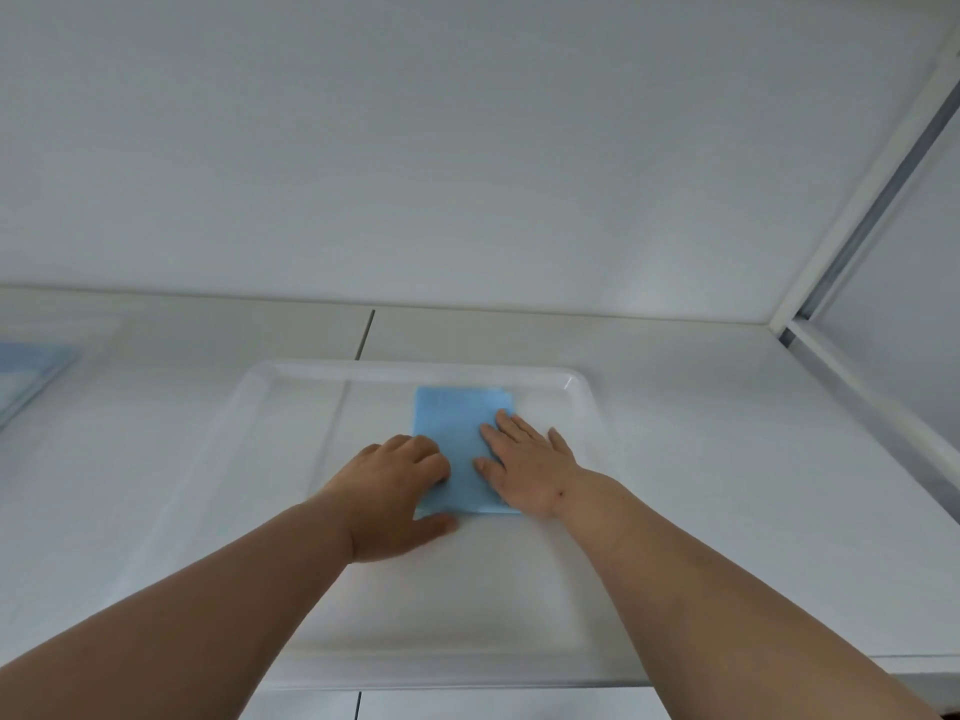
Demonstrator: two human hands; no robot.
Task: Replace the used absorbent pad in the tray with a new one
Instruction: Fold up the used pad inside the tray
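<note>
A large white tray [291, 402] lies on the white counter in front of me. Inside it, right of the middle, lies a folded blue absorbent pad [460, 415]. My left hand [395, 491] sits at the pad's left edge with its fingers curled on the pad and its thumb by the lower left corner. My right hand [530, 467] lies flat on the pad's right side, fingers spread and pointing away from me. The lower part of the pad is hidden under both hands.
The white counter [701, 407] runs to a white wall behind, with a seam [365, 332] behind the tray. Something blurred and blue [28, 374] lies at the far left edge. A white window frame [852, 252] borders the right side.
</note>
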